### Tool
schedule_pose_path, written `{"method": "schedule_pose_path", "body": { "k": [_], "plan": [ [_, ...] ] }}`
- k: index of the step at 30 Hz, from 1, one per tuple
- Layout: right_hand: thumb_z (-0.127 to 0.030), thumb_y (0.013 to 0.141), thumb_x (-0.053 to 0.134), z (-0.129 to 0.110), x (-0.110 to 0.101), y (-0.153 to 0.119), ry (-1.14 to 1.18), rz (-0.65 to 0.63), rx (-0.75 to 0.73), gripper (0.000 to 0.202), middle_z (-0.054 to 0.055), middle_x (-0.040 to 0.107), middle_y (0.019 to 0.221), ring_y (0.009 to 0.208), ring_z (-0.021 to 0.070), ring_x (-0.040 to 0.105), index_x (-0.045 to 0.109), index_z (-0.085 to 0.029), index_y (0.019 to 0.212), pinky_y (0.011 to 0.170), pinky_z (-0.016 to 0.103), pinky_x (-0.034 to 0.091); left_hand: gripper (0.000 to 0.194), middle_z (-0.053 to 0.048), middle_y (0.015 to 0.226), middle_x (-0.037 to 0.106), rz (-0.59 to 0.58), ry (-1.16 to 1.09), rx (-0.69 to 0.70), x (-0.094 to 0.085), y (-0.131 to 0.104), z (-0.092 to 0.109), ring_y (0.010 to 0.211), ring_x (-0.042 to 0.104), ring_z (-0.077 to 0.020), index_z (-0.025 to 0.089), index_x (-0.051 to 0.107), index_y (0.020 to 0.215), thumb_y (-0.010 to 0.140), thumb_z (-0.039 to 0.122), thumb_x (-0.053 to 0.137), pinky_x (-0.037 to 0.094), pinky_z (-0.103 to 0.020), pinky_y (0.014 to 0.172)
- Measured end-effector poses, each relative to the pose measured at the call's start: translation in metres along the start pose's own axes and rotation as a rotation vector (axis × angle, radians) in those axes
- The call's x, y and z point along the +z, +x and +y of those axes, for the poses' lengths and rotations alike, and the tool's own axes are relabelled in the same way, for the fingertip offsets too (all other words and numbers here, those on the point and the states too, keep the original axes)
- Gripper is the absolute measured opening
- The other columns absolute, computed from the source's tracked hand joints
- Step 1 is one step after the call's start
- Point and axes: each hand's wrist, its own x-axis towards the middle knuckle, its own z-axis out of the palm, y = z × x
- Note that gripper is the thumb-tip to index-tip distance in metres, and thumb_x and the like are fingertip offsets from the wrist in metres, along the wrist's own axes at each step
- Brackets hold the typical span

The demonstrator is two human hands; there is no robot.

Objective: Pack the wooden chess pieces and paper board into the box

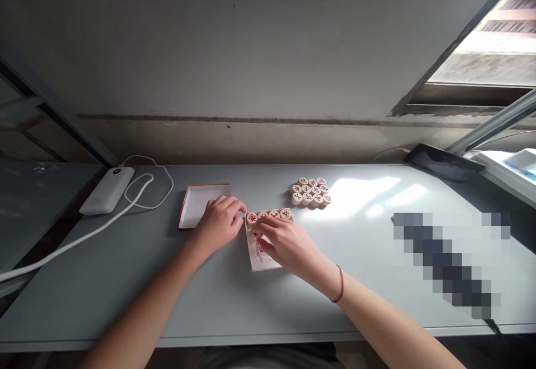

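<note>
My right hand (282, 241) is over a small white box (252, 257), its fingers pinched on a round wooden Chinese chess piece (258, 235) that they partly cover. A row of chess pieces with red characters (274, 214) lies along the box's far side. In the bottom of the box some pink print shows, partly hidden by my hand. My left hand (220, 221) is just left of the box, fingers loosely bent and apart, holding nothing. Its index fingertip is at the box's far left corner; whether it touches I cannot tell.
The box lid (195, 207) lies behind my left hand. Several chess pieces (312, 191) stand grouped behind the box, to the right. A white power bank (109, 190) with cables is at the left, a phone (441, 162) at the back right. A blurred dark object (444, 263) lies on the right.
</note>
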Motion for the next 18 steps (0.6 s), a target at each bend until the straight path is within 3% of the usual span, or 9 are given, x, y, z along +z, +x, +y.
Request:
{"method": "schedule_pose_path", "body": {
  "k": [3, 5, 13, 18],
  "plan": [
    [-0.014, 0.085, 0.056, -0.002, 0.001, -0.002, -0.099, -0.027, 0.036, 0.021, 0.008, 0.065, 0.105, 0.072, 0.0169, 0.060, 0.061, -0.020, 0.105, 0.053, 0.026, 0.032, 0.027, -0.001, 0.096, 0.068, 0.002, 0.011, -0.035, 0.001, 0.000, 0.000, 0.092, 0.058, -0.0210, 0.022, 0.060, 0.088, 0.078, 0.004, 0.042, 0.038, -0.036, 0.082],
    [-0.015, 0.084, 0.057, -0.002, 0.000, -0.003, -0.120, -0.050, 0.070, 0.026, 0.008, 0.066, 0.099, 0.068, 0.0169, 0.059, 0.058, -0.021, 0.110, 0.051, 0.026, 0.029, 0.028, -0.001, 0.097, 0.069, -0.008, 0.010, -0.050, 0.000, 0.000, 0.002, 0.094, 0.058, -0.0211, 0.022, 0.061, 0.088, 0.078, 0.004, 0.042, 0.037, -0.037, 0.083],
    [-0.014, 0.087, 0.051, 0.000, 0.016, 0.001, -0.129, -0.062, 0.087, 0.020, 0.005, 0.067, 0.081, 0.061, 0.0166, 0.059, 0.055, -0.021, 0.105, 0.051, 0.026, 0.024, 0.031, -0.002, 0.103, 0.067, -0.006, -0.033, -0.003, 0.001, -0.001, 0.004, 0.097, 0.056, -0.0214, 0.022, 0.062, 0.096, 0.080, 0.005, 0.041, 0.042, -0.037, 0.085],
    [-0.024, 0.084, 0.061, 0.016, -0.009, 0.005, 0.068, -0.026, 0.189, 0.007, 0.001, 0.068, 0.080, 0.063, 0.0145, 0.060, 0.058, -0.022, 0.090, 0.053, 0.023, 0.033, 0.037, -0.006, 0.118, 0.059, -0.005, -0.125, 0.100, 0.004, -0.003, 0.008, 0.106, 0.051, -0.0232, 0.020, 0.056, 0.119, 0.084, 0.012, 0.047, 0.044, -0.037, 0.094]
  ]
}}
